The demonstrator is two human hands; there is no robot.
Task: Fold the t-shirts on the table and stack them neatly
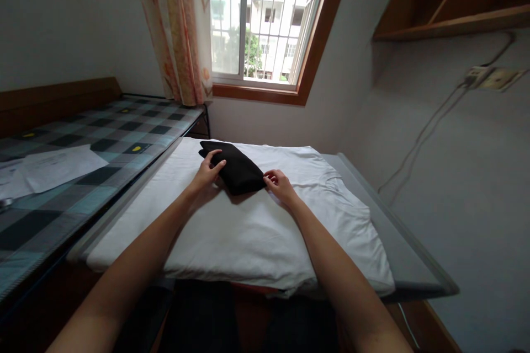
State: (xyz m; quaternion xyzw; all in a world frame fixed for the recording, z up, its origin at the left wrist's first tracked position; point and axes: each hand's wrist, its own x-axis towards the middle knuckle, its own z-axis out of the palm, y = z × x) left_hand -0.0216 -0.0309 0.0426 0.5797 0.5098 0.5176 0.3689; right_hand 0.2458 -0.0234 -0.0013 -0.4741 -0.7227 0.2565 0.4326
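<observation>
A folded black cloth (237, 168) lies on a white garment (248, 226) spread over a grey board (409, 265). My left hand (207, 172) rests on the cloth's left side, fingers stretched flat across its edge. My right hand (280, 185) touches the cloth's near right corner, its fingers curled in a pinch at the corner.
A bed with a checked blue and black cover (83, 165) runs along the left, with white paper sheets (53, 168) on it. A curtain (178, 27) hangs beside the barred window (265, 16). A wooden shelf (451, 11), a wall socket (488, 77) and a hanging cable are on the right wall.
</observation>
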